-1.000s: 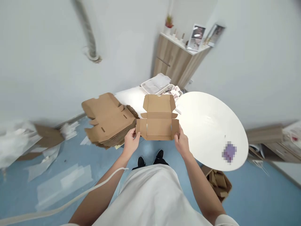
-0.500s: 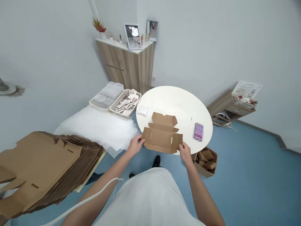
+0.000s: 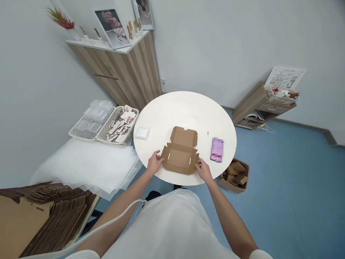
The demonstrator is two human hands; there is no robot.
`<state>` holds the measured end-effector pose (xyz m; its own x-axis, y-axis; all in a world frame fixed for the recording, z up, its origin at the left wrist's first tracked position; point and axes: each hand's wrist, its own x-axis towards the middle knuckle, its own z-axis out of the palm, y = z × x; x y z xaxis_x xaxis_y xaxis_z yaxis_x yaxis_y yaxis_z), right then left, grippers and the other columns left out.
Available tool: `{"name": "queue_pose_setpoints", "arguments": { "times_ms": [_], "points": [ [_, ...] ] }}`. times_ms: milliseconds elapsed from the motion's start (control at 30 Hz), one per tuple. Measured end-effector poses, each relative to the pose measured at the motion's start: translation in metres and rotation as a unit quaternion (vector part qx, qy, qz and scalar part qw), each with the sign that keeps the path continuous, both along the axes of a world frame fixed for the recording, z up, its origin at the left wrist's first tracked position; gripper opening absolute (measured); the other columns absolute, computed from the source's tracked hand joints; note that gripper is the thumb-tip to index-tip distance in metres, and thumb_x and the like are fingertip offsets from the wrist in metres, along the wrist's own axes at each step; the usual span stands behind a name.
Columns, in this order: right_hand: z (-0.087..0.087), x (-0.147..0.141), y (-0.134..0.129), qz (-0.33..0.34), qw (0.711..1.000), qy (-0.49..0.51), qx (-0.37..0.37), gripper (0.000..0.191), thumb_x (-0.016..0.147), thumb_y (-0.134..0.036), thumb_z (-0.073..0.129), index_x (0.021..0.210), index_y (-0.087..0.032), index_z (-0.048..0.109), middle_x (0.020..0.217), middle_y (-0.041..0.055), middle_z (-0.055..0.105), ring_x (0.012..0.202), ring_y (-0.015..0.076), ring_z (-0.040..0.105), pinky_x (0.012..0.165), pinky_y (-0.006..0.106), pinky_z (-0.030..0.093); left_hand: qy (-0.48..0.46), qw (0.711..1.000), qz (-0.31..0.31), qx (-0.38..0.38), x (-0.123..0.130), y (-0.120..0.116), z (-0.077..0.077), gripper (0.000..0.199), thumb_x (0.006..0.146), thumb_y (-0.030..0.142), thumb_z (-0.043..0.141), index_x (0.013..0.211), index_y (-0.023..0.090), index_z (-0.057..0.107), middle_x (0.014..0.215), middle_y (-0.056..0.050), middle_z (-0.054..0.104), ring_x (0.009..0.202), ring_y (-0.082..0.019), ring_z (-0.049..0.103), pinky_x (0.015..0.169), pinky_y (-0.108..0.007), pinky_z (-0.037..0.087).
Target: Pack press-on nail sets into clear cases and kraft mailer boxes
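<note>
A brown cardboard box blank (image 3: 180, 159) lies on the round white table (image 3: 188, 104) near its front edge, its side flaps raised and its lid part spread toward the back. My left hand (image 3: 155, 162) is at the left side flap, thumb and fingers closed on its edge. On the opposite side, my right hand (image 3: 203, 169) pinches the right flap. A small white packet (image 3: 142, 133) sits at the table's left, and a blurred purple item (image 3: 217, 150) rests at its right.
Left of the table are a basket of printed cards (image 3: 121, 126), a tray of clear plastic boxes (image 3: 93, 120), white sheets (image 3: 88, 162) and stacked cardboard (image 3: 54, 223). A carton of cardboard pieces (image 3: 235, 175) stands on the floor at right.
The cardboard has come down onto the table and its side flaps have folded upward, with both hands still at its sides. The view has shifted, bringing the table closer.
</note>
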<state>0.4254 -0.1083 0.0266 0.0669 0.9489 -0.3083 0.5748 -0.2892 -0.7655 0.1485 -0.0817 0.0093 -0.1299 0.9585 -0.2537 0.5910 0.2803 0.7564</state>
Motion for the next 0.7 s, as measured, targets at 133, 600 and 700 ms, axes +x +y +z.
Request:
{"name": "queue_pose_setpoints", "arguments": {
  "times_ms": [133,600,700],
  "points": [
    [-0.017,0.01,0.004,-0.012,1.0,0.01,-0.024,0.05,0.071,-0.032,0.047,0.119,-0.02,0.045,0.085,0.0022,0.058,0.067,0.0142,0.055,0.067,0.028,0.043,0.05,0.998,0.028,-0.002,0.008,0.006,-0.005,0.062,0.07,0.03,0.056,0.126,0.015,0.033,0.097,-0.008,0.056,0.093,-0.021,0.054,0.082,-0.035,0.042],
    [-0.019,0.02,0.121,-0.048,0.995,0.079,-0.05,0.064,0.075,-0.052,0.045,0.126,-0.014,0.039,0.118,0.0146,0.053,0.104,0.0216,0.052,0.087,0.034,0.039,0.27,0.919,-0.274,0.081,0.023,-0.032,0.01,0.028,0.071,0.015,0.056,0.096,0.028,0.058,0.112,-0.006,0.055,0.115,-0.026,0.04,0.098,-0.05,0.016],
    [-0.028,0.012,0.139,-0.069,0.992,0.07,-0.083,0.053,0.076,-0.047,0.045,0.116,-0.012,0.049,0.11,0.0138,0.058,0.097,0.0213,0.056,0.083,0.033,0.04,0.257,0.919,-0.289,0.074,0.023,-0.027,0.001,0.024,0.077,0.013,0.048,0.093,0.028,0.057,0.101,-0.004,0.06,0.107,-0.023,0.047,0.098,-0.05,0.014]
  ]
}}
